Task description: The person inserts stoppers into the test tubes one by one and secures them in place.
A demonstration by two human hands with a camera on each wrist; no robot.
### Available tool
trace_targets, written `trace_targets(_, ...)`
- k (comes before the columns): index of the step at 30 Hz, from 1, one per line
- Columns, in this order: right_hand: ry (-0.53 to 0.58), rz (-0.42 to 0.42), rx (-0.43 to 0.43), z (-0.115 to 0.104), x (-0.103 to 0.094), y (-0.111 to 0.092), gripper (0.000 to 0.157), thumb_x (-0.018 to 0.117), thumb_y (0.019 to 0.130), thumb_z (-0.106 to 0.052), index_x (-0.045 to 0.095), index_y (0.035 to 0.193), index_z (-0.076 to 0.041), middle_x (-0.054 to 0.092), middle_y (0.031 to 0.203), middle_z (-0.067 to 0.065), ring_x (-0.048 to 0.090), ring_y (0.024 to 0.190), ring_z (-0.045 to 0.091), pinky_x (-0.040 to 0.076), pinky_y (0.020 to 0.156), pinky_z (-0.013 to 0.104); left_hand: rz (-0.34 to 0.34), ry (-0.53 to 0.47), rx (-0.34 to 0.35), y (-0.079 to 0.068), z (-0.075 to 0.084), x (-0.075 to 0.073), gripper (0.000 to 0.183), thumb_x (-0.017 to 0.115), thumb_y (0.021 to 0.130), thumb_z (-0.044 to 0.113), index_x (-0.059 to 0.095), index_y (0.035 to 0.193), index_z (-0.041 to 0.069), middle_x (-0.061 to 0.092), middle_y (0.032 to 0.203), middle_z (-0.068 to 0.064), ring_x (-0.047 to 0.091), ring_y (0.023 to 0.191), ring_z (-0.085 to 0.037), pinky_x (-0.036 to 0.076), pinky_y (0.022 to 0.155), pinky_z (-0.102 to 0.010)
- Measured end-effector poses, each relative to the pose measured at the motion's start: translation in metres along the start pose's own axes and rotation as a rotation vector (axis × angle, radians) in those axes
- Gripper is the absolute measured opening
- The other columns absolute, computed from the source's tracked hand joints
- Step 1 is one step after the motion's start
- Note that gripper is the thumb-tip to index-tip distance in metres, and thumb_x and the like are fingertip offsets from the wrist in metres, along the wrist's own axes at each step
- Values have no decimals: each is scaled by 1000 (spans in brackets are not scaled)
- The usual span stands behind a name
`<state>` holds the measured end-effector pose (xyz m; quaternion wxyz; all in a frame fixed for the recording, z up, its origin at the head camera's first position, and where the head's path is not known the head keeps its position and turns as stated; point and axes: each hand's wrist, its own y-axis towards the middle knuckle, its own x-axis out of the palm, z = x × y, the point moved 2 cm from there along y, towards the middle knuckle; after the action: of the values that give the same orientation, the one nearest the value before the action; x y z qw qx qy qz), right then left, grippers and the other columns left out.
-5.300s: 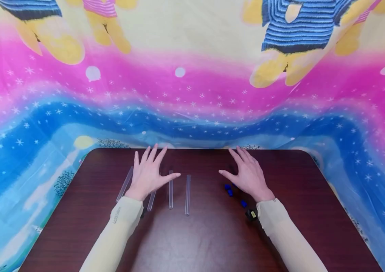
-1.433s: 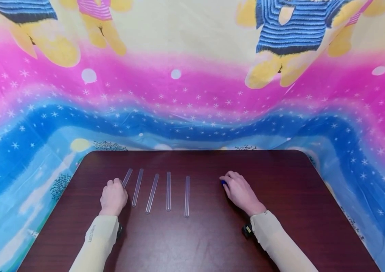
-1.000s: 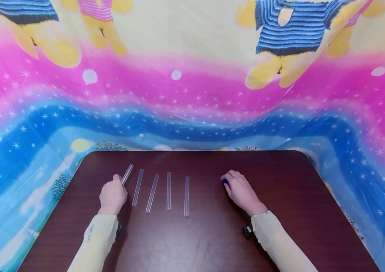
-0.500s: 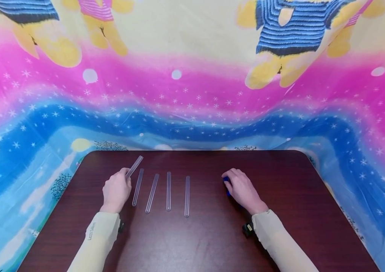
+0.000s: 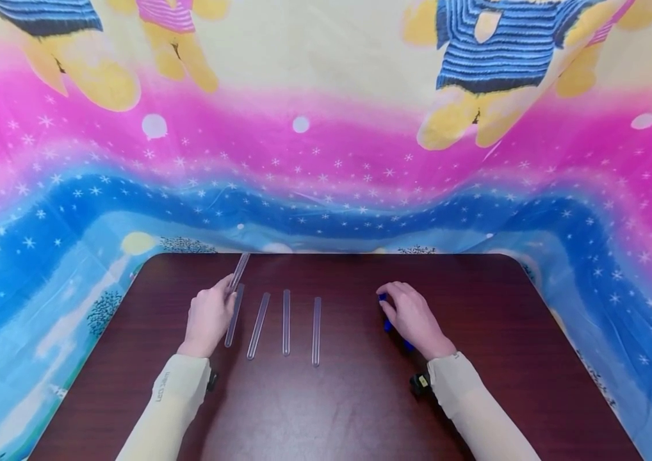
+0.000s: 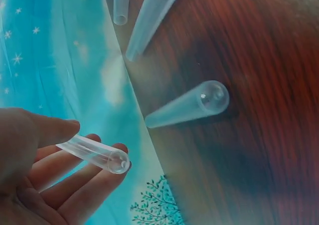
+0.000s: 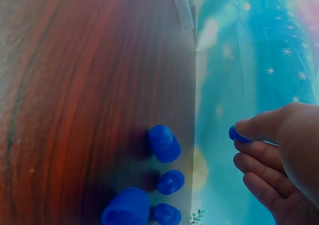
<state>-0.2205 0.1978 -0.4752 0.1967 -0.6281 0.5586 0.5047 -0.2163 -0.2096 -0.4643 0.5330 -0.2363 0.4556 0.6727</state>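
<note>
**A pinch on either side**

A patterned cloth (image 5: 326,153) hangs behind a dark wooden table (image 5: 332,416). Two forearms in pale sleeves, the left sleeve (image 5: 164,397) and the right sleeve (image 5: 478,397), slant inward from the lower corners, with a small black box (image 5: 420,384) at the right wrist.

The left hand (image 5: 209,317) is turned back-up near the table's left side, wrist fairly straight. Its thumb lies over a clear tube (image 6: 94,154), pinching it against the fingers beneath; the tube tilts up and away, its rounded end towards the wrist camera.

The right hand (image 5: 412,314) arches at the other side, well apart from the left, knuckles up. Thumb and index finger pinch a blue cap (image 7: 239,134) at their tips, while the remaining fingers curl loosely below.

Between the hands, nearer the left, four more tubes (image 5: 286,322) lie apart in a row on the table. Four loose caps (image 7: 164,143) sit on the wood near the right hand.
</note>
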Motion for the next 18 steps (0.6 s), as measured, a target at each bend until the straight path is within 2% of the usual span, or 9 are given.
trace_targets(7, 25, 36, 0, -1, -3, 3, 25, 77, 92, -7, 71, 116, -9, 68, 111, 7, 62, 98, 24, 55, 85, 45, -22, -16, 31, 2, 14, 6, 35, 70, 95, 5, 65, 129, 6, 75, 99, -16, 70, 70, -35, 53, 58, -51)
trace_targets(14, 45, 62, -7, -1, -8, 3, 25, 79, 91, -9, 72, 115, -12, 70, 111, 7, 65, 99, 24, 55, 85, 45, 5, -18, 83, 7, 25, 13, 34, 71, 94, 6, 68, 128, 11, 75, 101, -15, 71, 73, -38, 53, 58, -54)
trace_targets(18, 54, 72, -6, 0, -9, 4, 25, 80, 89, -10, 74, 113, -12, 70, 111, 7, 65, 98, 25, 56, 85, 45, 15, -4, 103, 9, 31, 16, 34, 71, 95, 8, 68, 128, 15, 75, 100, -16, 69, 67, -38, 51, 55, -53)
